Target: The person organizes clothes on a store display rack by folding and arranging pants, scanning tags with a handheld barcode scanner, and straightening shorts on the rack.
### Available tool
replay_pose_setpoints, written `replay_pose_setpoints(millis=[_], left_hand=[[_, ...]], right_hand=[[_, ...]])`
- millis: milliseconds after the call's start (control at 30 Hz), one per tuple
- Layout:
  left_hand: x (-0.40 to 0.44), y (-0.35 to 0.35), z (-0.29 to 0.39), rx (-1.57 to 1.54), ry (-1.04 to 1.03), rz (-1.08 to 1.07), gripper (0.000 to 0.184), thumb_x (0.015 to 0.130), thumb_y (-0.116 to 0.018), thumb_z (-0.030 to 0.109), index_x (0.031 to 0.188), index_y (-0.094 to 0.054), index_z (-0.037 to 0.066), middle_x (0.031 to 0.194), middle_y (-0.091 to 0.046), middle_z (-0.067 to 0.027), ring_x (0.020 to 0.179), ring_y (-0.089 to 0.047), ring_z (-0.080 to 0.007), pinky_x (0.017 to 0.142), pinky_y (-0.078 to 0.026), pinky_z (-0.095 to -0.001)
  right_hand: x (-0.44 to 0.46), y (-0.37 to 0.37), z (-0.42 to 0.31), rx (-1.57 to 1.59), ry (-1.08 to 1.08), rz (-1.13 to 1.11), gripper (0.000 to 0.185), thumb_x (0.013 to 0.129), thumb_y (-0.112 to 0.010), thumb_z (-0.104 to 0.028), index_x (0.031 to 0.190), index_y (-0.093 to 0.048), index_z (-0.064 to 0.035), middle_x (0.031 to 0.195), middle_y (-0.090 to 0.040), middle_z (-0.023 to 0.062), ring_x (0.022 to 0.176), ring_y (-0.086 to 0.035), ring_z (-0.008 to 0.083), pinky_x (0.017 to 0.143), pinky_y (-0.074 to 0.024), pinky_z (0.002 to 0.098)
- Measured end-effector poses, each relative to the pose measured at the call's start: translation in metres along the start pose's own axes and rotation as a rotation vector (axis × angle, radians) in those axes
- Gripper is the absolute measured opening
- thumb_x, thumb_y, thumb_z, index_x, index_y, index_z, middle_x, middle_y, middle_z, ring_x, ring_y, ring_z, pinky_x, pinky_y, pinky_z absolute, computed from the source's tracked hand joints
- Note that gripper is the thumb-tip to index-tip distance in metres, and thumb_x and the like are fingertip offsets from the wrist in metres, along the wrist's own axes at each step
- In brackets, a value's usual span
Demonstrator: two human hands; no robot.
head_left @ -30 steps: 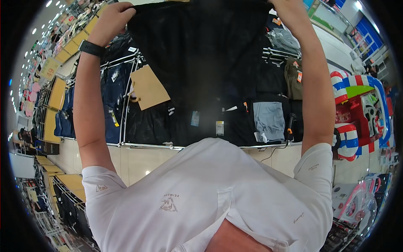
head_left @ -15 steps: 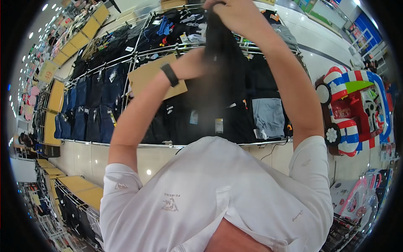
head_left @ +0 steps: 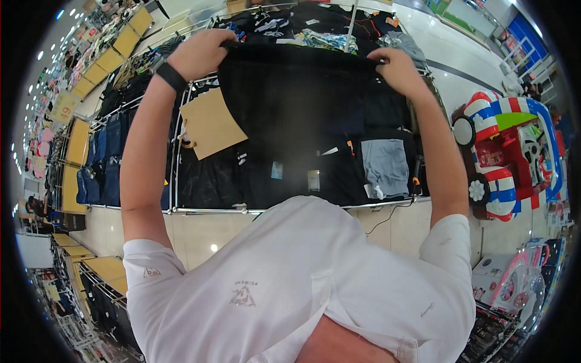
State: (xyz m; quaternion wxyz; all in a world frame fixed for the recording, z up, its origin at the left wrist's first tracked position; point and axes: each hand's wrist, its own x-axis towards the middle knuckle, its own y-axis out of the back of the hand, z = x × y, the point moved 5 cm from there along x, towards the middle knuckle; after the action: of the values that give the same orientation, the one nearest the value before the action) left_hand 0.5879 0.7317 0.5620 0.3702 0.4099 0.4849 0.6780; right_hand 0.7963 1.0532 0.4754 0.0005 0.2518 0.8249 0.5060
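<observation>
A black garment (head_left: 290, 75) is stretched between my two hands above the display rack. My left hand (head_left: 203, 54), below a black wristband, pinches its upper left corner. The upper right edge is pinched in my right hand (head_left: 396, 69). Its lower part blends with black clothes on the rack, so the lower edge cannot be made out. Beside it on the left lies a brown paper bag (head_left: 212, 124) with a handle. Folded grey-blue shorts (head_left: 386, 168) lie to the lower right, among black garments with tags (head_left: 313, 181).
The rack's metal rail (head_left: 212, 211) runs along the near side. Dark jeans (head_left: 112, 163) lie at the left. A red, white and blue toy car (head_left: 511, 151) stands right of the rack. A patterned garment (head_left: 327, 40) lies beyond my hands.
Half a second ago the garment hung bunched from my hands, held close together. My left hand has since moved left and up, my right hand right and lower, and the garment is spread wide.
</observation>
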Motion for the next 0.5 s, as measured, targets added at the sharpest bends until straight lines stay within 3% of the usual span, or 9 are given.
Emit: replay_pose_setpoints(millis=[33, 67, 133, 167, 267, 333, 367, 500], left_hand=[[0.003, 0.004, 0.0, 0.008, 0.016, -0.021, 0.033, 0.084, -0.044, -0.001, 0.113, -0.06, -0.002, 0.088, -0.066, -0.0128, 0.065, -0.065, -0.022, 0.068, -0.054, -0.0342], [0.006, 0.012, 0.002, 0.011, 0.007, -0.023, 0.033, 0.084, -0.044, -0.001, 0.113, -0.06, -0.002, 0.088, -0.066, -0.0128, 0.065, -0.065, -0.022, 0.068, -0.054, -0.0342], [0.014, 0.021, -0.002, -0.085, 0.074, -0.106, 0.035, 0.083, -0.046, 0.004, 0.114, -0.063, 0.0, 0.094, -0.067, -0.0201, 0.076, -0.068, -0.0315, 0.071, -0.055, -0.0401], [0.016, 0.025, -0.006, -0.12, 0.064, -0.076, 0.036, 0.085, -0.045, 0.004, 0.117, -0.061, 0.0, 0.091, -0.067, -0.0165, 0.072, -0.068, -0.026, 0.063, -0.055, -0.0347], [0.021, 0.047, -0.002, -0.181, 0.15, -0.167, 0.04, 0.087, -0.044, 0.005, 0.124, -0.058, 0.0, 0.092, -0.066, -0.0144, 0.07, -0.068, -0.0213, 0.061, -0.055, -0.0317], [0.019, 0.058, -0.001, -0.233, 0.155, -0.086, 0.042, 0.088, -0.042, 0.005, 0.127, -0.056, 0.0, 0.094, -0.065, -0.0141, 0.066, -0.068, -0.019, 0.059, -0.056, -0.0306], [0.023, 0.063, -0.005, -0.242, 0.166, -0.08, 0.044, 0.089, -0.043, 0.007, 0.131, -0.053, 0.002, 0.097, -0.065, -0.0112, 0.07, -0.067, -0.0166, 0.059, -0.055, -0.0288], [0.038, 0.076, -0.026, -0.313, 0.157, -0.062, 0.046, 0.091, -0.044, 0.009, 0.135, -0.052, 0.005, 0.099, -0.065, -0.0079, 0.074, -0.066, -0.0138, 0.056, -0.053, -0.0272]], right_hand=[[0.0, 0.01, -0.009, 0.068, 0.079, -0.042, 0.036, 0.077, -0.062, -0.005, 0.113, -0.069, -0.0045, 0.111, -0.07, 0.0142, 0.107, -0.065, 0.0282, 0.094, -0.0492, 0.0363], [-0.002, 0.025, -0.027, 0.049, 0.118, -0.029, 0.036, 0.078, -0.062, -0.001, 0.113, -0.068, -0.0027, 0.104, -0.07, 0.0109, 0.093, -0.063, 0.0207, 0.087, -0.0486, 0.0323], [0.004, 0.045, -0.042, 0.022, 0.234, -0.054, 0.036, 0.078, -0.061, -0.001, 0.113, -0.068, -0.0029, 0.102, -0.069, 0.0107, 0.092, -0.063, 0.0203, 0.085, -0.0486, 0.0315], [0.007, 0.057, -0.045, 0.022, 0.229, -0.049, 0.036, 0.078, -0.061, -0.001, 0.113, -0.068, -0.0029, 0.102, -0.069, 0.0107, 0.092, -0.063, 0.0203, 0.085, -0.0486, 0.0315], [0.011, 0.085, -0.059, 0.074, 0.206, -0.12, 0.036, 0.077, -0.058, -0.003, 0.112, -0.065, 0.0023, 0.101, -0.07, 0.0165, 0.1, -0.066, 0.0271, 0.089, -0.051, 0.0356], [0.004, 0.103, -0.072, 0.142, 0.087, -0.164, 0.042, 0.078, -0.059, 0.0, 0.119, -0.064, -0.0039, 0.094, -0.066, 0.0093, 0.088, -0.062, 0.0198, 0.081, -0.0489, 0.0327], [-0.017, 0.127, -0.119, 0.081, -0.021, -0.275, 0.028, 0.081, -0.058, -0.008, 0.105, -0.069, -0.001, 0.094, -0.072, 0.012, 0.087, -0.066, 0.0217, 0.082, -0.0506, 0.0342], [-0.006, 0.138, -0.105, 0.001, 0.042, -0.43, 0.032, 0.078, -0.063, -0.005, 0.11, -0.068, -0.0011, 0.095, -0.07, 0.0076, 0.084, -0.061, 0.015, 0.079, -0.0496, 0.0311]])
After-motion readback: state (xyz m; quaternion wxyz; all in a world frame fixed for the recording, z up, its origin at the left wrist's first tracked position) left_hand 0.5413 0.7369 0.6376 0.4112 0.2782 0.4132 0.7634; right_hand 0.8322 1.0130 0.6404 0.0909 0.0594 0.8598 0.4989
